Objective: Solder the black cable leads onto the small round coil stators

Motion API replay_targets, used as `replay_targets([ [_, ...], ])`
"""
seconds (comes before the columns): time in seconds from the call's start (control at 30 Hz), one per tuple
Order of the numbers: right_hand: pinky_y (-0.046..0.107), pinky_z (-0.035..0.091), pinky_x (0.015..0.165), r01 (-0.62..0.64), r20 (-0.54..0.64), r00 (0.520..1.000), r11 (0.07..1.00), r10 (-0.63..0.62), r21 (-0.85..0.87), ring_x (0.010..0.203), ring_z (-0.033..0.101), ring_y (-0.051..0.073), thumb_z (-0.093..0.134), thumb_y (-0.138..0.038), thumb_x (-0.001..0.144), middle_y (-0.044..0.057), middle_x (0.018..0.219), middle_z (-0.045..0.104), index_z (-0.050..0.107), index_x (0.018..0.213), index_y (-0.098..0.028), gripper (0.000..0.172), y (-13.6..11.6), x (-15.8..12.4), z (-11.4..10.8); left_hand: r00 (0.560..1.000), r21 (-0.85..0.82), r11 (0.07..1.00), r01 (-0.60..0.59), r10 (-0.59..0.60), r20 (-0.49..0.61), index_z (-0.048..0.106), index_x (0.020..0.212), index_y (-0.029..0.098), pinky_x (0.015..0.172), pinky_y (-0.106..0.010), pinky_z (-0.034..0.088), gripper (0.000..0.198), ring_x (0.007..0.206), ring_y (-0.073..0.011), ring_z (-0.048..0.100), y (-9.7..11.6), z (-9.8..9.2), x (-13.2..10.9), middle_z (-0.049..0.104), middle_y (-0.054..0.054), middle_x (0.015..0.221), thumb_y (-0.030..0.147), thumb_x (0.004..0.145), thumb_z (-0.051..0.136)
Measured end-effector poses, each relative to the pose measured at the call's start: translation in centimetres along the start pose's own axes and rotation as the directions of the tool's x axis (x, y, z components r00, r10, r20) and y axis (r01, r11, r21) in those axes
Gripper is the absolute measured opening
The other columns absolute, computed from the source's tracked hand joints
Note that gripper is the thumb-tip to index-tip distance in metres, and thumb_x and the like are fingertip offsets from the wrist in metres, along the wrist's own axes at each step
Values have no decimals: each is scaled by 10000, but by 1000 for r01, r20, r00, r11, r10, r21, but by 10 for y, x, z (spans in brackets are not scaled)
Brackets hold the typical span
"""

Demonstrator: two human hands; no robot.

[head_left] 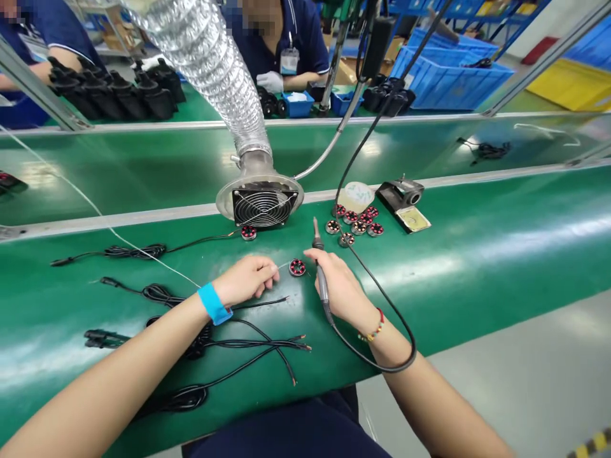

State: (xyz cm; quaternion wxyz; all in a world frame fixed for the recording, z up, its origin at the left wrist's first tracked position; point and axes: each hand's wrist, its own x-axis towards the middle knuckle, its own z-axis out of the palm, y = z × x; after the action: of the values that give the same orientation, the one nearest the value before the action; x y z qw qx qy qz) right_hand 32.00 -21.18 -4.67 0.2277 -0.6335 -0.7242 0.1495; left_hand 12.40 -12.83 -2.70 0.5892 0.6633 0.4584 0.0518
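Note:
In the head view my right hand [338, 283] is closed around a soldering iron [323, 285], its tip pointing up and away from me. Between my hands a small round motor stator [296, 267] with red and black windings lies on the green bench. My left hand [251, 280], wearing a blue wrist strap [214, 303], pinches a thin pale wire [283, 264], likely solder, whose end reaches the stator's left side. The iron's tip is apart from the stator. Black cables [258, 344] with bared copper ends lie below my left hand.
A fume fan [265, 208] on a silver duct [210, 70] stands ahead, one stator [249, 233] beneath it. Several stators [358, 227] cluster right of it, near a soldering iron stand [403, 194]. The iron's cord [382, 280] loops over my right forearm. Co-workers sit across the belt.

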Motion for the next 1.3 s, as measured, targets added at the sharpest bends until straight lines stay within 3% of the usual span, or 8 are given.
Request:
replay_targets([
  [0.1, 343, 489, 820, 49, 110, 992, 997, -56, 60, 960, 579, 203, 407, 7, 742, 86, 1092, 658, 450, 1312, -169, 599, 5, 4, 8, 993, 23, 998, -59, 61, -99, 567, 684, 169, 571, -232, 360, 220, 580, -111, 441, -3, 4, 9, 531, 14, 641, 352, 783, 493],
  [0.2, 375, 480, 898, 71, 119, 990, 994, -81, 80, 1006, 569, 204, 453, -12, 789, 95, 1146, 651, 453, 1304, -164, 537, 1, 7, 16, 989, 67, 995, -73, 81, -125, 573, 691, 165, 615, -251, 359, 214, 625, -128, 453, -8, 5, 11, 547, 13, 647, 357, 769, 516],
  [0.4, 431, 498, 850, 48, 116, 992, 999, -48, 2, 931, 580, 239, 667, -216, 817, 93, 1039, 666, 476, 1276, -174, 499, -15, 3, 22, 992, 204, 977, -64, 85, -95, 616, 723, 169, 620, -281, 336, 294, 647, -162, 473, -16, -4, 5, 590, -5, 668, 436, 766, 501],
  [0.57, 449, 482, 899, 131, 146, 980, 991, -133, 24, 1025, 558, 270, 673, -150, 795, 154, 1136, 640, 461, 1294, -118, 543, -18, 2, 25, 995, 394, 914, -98, 100, 17, 591, 727, 178, 641, -289, 361, 336, 687, -174, 506, -20, -6, 5, 604, -18, 709, 467, 790, 431],
  [0.7, 442, 481, 898, 146, 62, 986, 983, -154, 115, 1032, 569, 255, 603, -125, 826, 131, 1168, 640, 457, 1276, -155, 474, -14, 2, 38, 996, 283, 955, -83, 70, 55, 564, 667, 178, 593, -261, 347, 339, 618, -140, 448, -19, -3, 7, 533, 13, 615, 480, 771, 450],
  [0.9, 436, 479, 843, 165, 21, 986, 981, -168, 106, 967, 567, 260, 644, -173, 814, 127, 1140, 651, 461, 1269, -156, 490, -8, 0, 45, 1000, 47, 999, -12, 13, -6, 537, 635, 177, 541, -228, 311, 267, 539, -97, 372, -14, 0, 11, 466, 45, 572, 430, 718, 528],
  [1.13, 428, 480, 826, 177, -18, 984, 983, -176, 55, 934, 555, 263, 622, -252, 848, 131, 1078, 655, 486, 1256, -147, 442, -7, -1, 46, 997, 192, 979, -69, 74, -19, 520, 651, 179, 552, -242, 310, 332, 578, -112, 371, -15, -1, 7, 443, 39, 603, 488, 765, 483],
  [1.3, 424, 485, 809, 136, -58, 989, 991, -135, 4, 907, 551, 267, 636, -316, 847, 130, 1018, 651, 502, 1252, -126, 467, -7, -3, 47, 993, 233, 970, -73, 50, 104, 581, 717, 176, 580, -257, 326, 350, 619, -130, 411, -20, -2, 5, 494, 27, 637, 509, 777, 490],
])
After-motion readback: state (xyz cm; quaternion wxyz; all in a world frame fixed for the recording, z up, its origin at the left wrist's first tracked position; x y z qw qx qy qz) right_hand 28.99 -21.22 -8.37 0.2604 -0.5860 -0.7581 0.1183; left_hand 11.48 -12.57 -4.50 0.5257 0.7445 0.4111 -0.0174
